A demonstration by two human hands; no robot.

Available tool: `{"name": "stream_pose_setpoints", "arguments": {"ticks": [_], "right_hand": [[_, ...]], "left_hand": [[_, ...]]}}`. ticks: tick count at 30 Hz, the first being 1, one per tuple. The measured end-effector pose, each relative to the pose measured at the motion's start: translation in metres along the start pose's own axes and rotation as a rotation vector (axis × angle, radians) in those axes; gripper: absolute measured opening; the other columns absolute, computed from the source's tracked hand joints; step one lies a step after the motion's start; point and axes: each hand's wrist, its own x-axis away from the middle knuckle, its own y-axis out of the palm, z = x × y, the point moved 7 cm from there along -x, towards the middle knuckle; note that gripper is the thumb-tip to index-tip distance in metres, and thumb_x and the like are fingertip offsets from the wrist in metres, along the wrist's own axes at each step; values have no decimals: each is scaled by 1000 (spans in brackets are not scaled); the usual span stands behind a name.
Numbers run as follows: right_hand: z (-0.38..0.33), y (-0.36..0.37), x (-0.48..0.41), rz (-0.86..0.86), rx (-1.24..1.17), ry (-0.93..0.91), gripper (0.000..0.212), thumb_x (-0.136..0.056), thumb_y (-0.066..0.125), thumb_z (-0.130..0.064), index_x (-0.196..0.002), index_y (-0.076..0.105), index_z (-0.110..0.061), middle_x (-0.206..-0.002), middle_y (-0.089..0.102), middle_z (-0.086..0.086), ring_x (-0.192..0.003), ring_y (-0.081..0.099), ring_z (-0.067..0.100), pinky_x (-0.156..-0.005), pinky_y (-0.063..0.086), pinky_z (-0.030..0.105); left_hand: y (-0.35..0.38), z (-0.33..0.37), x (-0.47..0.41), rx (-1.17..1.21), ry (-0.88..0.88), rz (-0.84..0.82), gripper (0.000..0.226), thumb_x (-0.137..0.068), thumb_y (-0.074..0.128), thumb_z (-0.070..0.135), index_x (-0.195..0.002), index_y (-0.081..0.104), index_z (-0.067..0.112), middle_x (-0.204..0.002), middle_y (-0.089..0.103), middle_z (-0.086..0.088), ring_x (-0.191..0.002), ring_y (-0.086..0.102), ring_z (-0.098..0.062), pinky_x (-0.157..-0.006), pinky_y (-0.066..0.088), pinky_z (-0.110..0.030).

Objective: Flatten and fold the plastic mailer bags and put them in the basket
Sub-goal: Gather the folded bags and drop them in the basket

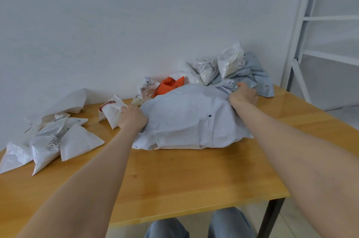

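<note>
The left hand (133, 119) and right hand (243, 94) each clench an opposite edge of the large crumpled pale-grey plastic mailer bag (190, 119); probably to stretch it flat. Folded white triangular bags (79, 141) sit aside at the left, finished.

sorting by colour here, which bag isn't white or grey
The orange bag at the back, just behind the big pale bag in the middle; all the others are white, grey or clear.

Pale blue-white mailer bag (186, 117) (one orange bag (169, 85)), tan table (194, 175).
</note>
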Motion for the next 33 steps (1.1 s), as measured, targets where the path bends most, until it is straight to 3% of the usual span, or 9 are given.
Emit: {"name": "stream_pose_setpoints", "arguments": {"ticks": [3, 6, 9, 13, 20, 23, 29, 31, 33], "right_hand": [[-35, -3, 8, 76, 80, -268, 43, -94, 51, -37, -136, 48, -31, -141, 39, 11, -129, 37, 32, -104, 37, 42], [-66, 33, 26, -186, 254, -503, 68, -79, 52, -63, -141, 41, -38, -143, 42, 6, -135, 33, 33, -108, 34, 47], [-56, 72, 46, -500, 477, -543, 83, -72, 54, -75, -146, 26, -47, -155, 28, 2, -143, 17, 36, -113, 20, 59], [-22, 81, 56, -594, 600, -526, 83, -81, 54, -70, -147, 9, -51, -161, 2, 0, -147, -2, 34, -110, 8, 68], [-3, 94, 54, -714, 524, -461, 104, -58, 55, -86, -146, 15, -49, -157, 19, 6, -143, 20, 34, -113, 19, 59], [-2, 92, 52, -755, 387, -415, 84, -75, 60, -71, -145, 29, -37, -146, 37, 4, -132, 39, 25, -107, 35, 39], [-14, 75, 29, -527, 244, -282, 52, -102, 28, -45, -129, 52, -8, -137, 51, 12, -122, 48, 28, -94, 36, 33], [-20, 63, 13, -365, 260, -244, 39, -98, 40, -32, -123, 57, -8, -128, 57, 15, -115, 54, 31, -85, 42, 33], [-21, 54, -6, -251, 239, -177, 36, -87, 54, -20, -121, 56, -8, -124, 58, 15, -106, 60, 31, -73, 46, 29]], "left_hand": [[-18, 29, -12, 139, 177, 59, 55, -86, 47, 6, -139, 36, 12, -141, 32, -15, -130, 33, -35, -104, 34, -46], [-23, 73, -4, 137, 346, -37, 57, -93, 45, 24, -148, 28, 23, -149, 30, -13, -136, 27, -34, -111, 25, -45], [1, 89, 13, -63, 401, -277, 59, -96, 45, 43, -150, 26, 30, -156, 22, -10, -142, 23, -29, -116, 19, -42], [30, 79, 15, -172, 396, -472, 74, -83, 55, 63, -146, 30, 35, -154, 28, -5, -138, 31, -26, -114, 27, -41], [27, 78, 27, -219, 371, -599, 76, -85, 51, 66, -148, 29, 30, -152, 32, -1, -135, 36, -24, -106, 32, -36], [24, 70, 22, -145, 284, -661, 63, -91, 43, 63, -143, 37, 28, -142, 43, -7, -124, 49, -29, -94, 43, -37], [16, 59, -8, 52, 137, -475, 33, -97, 43, 31, -104, 58, 2, -93, 64, -12, -80, 63, -27, -58, 50, -32], [8, 52, -21, 52, 120, -327, 29, -91, 46, 20, -107, 59, -1, -89, 66, -13, -74, 63, -29, -65, 52, -35], [-1, 46, -34, 35, 109, -183, 42, -92, 46, 20, -129, 50, 4, -119, 62, -15, -106, 60, -35, -89, 49, -40]]}}
